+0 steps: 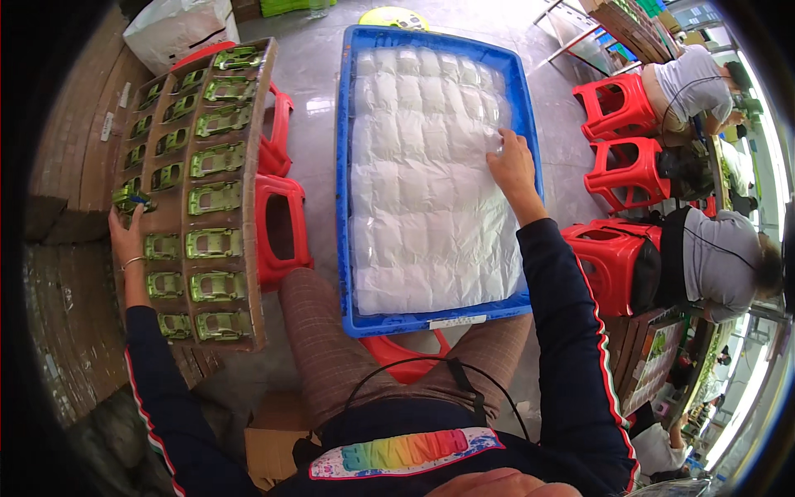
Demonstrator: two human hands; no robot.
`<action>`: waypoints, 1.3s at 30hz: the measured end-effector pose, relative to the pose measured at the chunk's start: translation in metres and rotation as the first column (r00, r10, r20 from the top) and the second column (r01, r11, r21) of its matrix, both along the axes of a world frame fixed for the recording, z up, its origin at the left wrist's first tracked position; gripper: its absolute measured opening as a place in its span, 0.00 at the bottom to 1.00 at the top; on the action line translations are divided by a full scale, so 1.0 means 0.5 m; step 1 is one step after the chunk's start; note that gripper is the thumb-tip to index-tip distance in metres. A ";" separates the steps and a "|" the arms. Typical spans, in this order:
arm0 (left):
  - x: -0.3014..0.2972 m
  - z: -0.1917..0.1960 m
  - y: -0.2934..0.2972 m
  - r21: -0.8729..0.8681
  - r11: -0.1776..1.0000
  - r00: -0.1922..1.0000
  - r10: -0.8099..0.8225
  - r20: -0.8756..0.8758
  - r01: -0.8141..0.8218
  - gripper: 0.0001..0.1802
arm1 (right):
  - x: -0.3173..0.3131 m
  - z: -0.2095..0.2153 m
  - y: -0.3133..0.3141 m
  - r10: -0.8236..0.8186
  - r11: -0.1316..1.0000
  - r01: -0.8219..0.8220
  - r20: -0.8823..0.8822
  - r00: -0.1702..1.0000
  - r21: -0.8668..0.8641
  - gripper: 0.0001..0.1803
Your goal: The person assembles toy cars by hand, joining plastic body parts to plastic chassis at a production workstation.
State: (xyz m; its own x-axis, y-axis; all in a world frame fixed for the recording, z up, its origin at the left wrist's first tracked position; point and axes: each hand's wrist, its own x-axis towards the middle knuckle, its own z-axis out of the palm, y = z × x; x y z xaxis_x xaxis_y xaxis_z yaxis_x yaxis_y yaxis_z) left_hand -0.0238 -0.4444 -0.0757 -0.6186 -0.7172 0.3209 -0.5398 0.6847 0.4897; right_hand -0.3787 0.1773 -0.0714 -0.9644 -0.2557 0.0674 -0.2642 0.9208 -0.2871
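My left hand [127,240] is at the left edge of a brown tray [172,217], its fingers closed round a green toy car body [128,195]. More green toy car bodies [217,199] lie in columns across that tray, split by strips. On my right, a blue plastic crate [341,207] rests in front of my knees. Thin white sheeting [426,190] covers its contents, with a grid of bumps showing through. My right hand [513,170] is over the crate's right side, thumb and fingertips pinching the white sheeting near its edge.
Red plastic stools [281,224] stand under and beside the brown tray. Stacked brown boards [70,306] line the left side. A white sack [178,33] is at the far left. To the right, people in grey shirts [720,253] sit on red stools [617,265] along a workbench.
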 end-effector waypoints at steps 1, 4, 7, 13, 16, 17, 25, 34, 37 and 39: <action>0.002 0.016 0.024 0.228 0.970 0.970 0.133 -0.203 -0.085 0.31 | 0.001 0.000 -0.003 -0.043 0.999 0.043 0.005 0.999 -0.001 0.30; 0.013 0.037 0.121 0.623 0.744 0.741 0.273 -0.614 0.242 0.19 | -0.003 -0.015 0.000 -0.094 0.993 0.093 -0.020 0.995 -0.072 0.29; -0.011 0.083 0.313 0.645 0.148 0.551 0.400 -0.733 0.750 0.22 | -0.003 -0.042 0.034 -0.110 0.969 0.054 -0.224 0.968 -0.243 0.26; -0.076 0.121 0.623 0.419 -0.360 0.550 0.484 -0.680 0.834 0.31 | 0.047 0.013 0.037 -0.166 0.668 0.158 0.061 0.984 -0.727 0.23; -0.100 0.120 0.714 0.615 -0.368 0.714 0.423 -0.558 0.698 0.32 | 0.086 0.040 0.050 0.042 0.380 0.315 0.357 0.933 -0.870 0.18; -0.100 0.116 0.733 0.681 -0.338 0.756 0.386 -0.529 0.649 0.30 | 0.104 0.051 0.051 0.247 0.165 0.468 0.496 0.832 -0.868 0.17; -0.102 0.118 0.850 0.651 -0.489 0.815 0.358 -0.457 0.580 0.29 | 0.377 0.237 -0.004 0.885 0.000 0.448 0.209 0.416 -0.894 0.29; -0.074 0.143 0.924 0.680 -0.505 0.838 0.193 -0.510 0.531 0.28 | 0.476 0.257 -0.025 0.642 0.315 0.287 0.426 0.637 -0.905 0.13; -0.061 0.161 0.943 0.699 -0.497 0.847 0.166 -0.505 0.514 0.29 | 0.473 0.256 -0.021 0.561 0.398 0.171 0.387 0.732 -0.901 0.10; -0.048 0.162 0.945 0.743 -0.486 0.874 0.107 -0.473 0.461 0.29 | 0.468 0.251 -0.018 0.448 0.620 -0.185 0.151 0.881 -0.762 0.09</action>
State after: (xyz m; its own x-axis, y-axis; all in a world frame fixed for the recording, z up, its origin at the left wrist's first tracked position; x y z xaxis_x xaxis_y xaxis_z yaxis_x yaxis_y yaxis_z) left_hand -0.0476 0.0283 0.0054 -0.9200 0.0040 -0.3919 -0.2300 -0.8151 0.5317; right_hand -0.1446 0.1685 0.0540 -0.8317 -0.5475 0.0921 -0.2786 0.2680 -0.9223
